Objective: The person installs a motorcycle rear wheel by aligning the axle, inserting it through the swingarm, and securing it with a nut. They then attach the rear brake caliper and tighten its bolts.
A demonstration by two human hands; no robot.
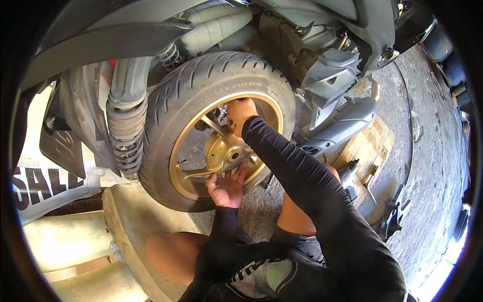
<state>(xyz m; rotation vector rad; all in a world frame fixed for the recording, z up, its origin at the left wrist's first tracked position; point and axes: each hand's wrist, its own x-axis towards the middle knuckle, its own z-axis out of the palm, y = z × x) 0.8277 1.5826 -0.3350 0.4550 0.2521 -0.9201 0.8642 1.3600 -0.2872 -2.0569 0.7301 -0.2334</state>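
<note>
A scooter wheel (179,144) with a gold rim and a worn black tyre stands upright in front of me, below the vehicle's body. My left hand (226,188) is at its lower part, palm up, thumb and fingers against the spokes just under the hub (221,151). Higher up, my right hand (242,114) reaches in between the spokes near the top of the rim, fingers curled around part of the wheel. Its fingertips are partly hidden. The hub's centre hole shows with no axle or nut in it.
A coiled shock absorber (127,128) hangs left of the tyre. The grey exhaust cover (342,123) juts out at right, above cardboard (380,143) holding a dark power tool (348,176). A black part (395,216) lies on concrete. A pale curved beam (136,226) sits lower left.
</note>
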